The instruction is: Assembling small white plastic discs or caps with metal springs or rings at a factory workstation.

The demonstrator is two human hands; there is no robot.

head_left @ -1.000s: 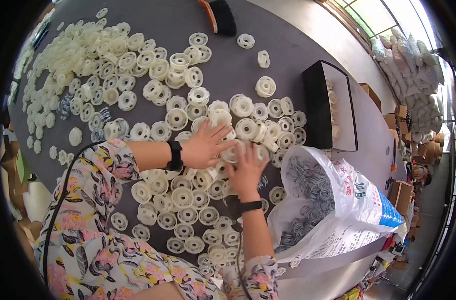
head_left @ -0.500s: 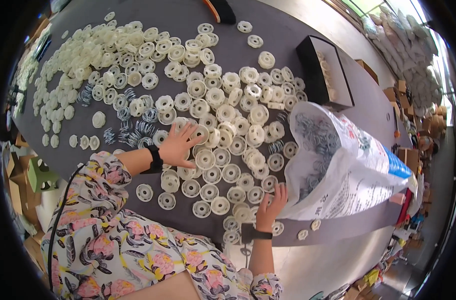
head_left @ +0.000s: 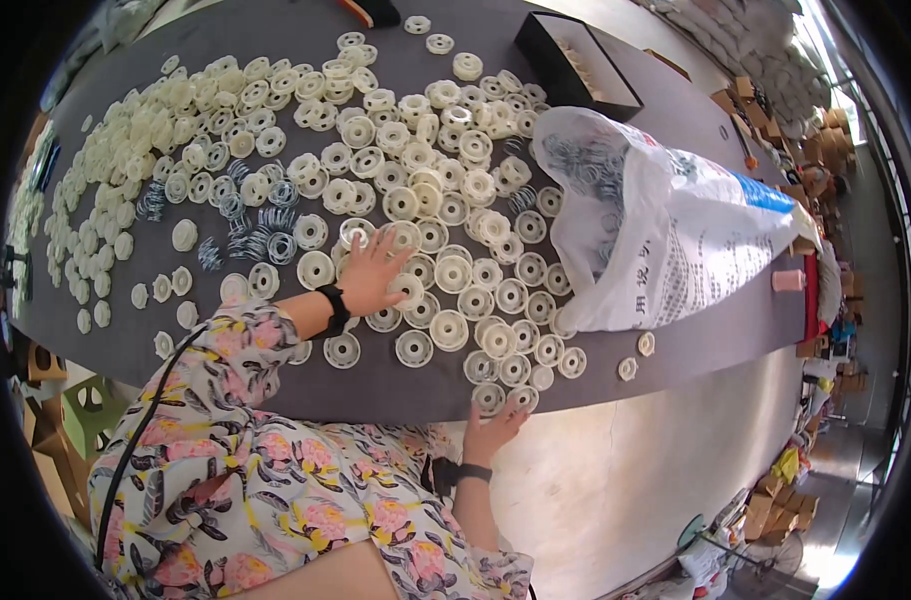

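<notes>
On the dark grey table, cream plastic spool-like rings lie flat in a loose sheet, holes facing up, so no long axis; the spread runs from far left toward the white printed sack. Left hand rests palm down on the rings mid-table, fingers spread, pinching nothing. Right hand sits at the near table edge, fingers open and touching the nearest rings, probably not gripping, though the view is small there. Dark wire coils lie among rings left of the left hand. The sack lies on its side, mouth toward the rings. Black box at far edge.
</notes>
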